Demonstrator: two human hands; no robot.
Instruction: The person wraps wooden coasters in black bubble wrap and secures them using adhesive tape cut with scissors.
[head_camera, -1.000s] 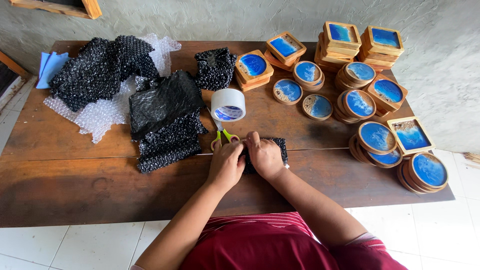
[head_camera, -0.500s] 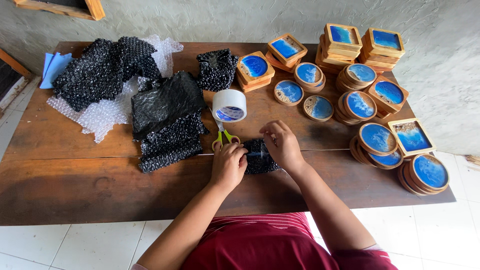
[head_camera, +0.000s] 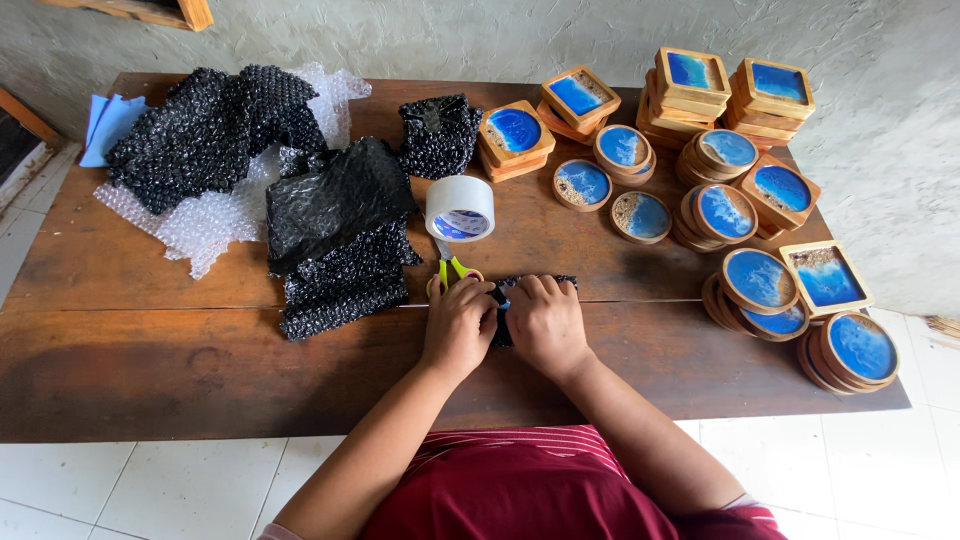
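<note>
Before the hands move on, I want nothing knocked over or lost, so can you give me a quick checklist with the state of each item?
1. Both hands on the bundle: left hand and right hand press on the black-wrapped bundle. Ok.
2. Bundle fully closed: hidden under the hands. Cannot tell.
3. Tape roll within reach: just behind the hands. Ok.
4. Scissors safe: they lie right against the left hand's fingers. Not ok.
5. Coaster stacks steady: upright, apart from the hands. Ok.
6. Spare black wrap: beside the left hand on the table. Ok.
</note>
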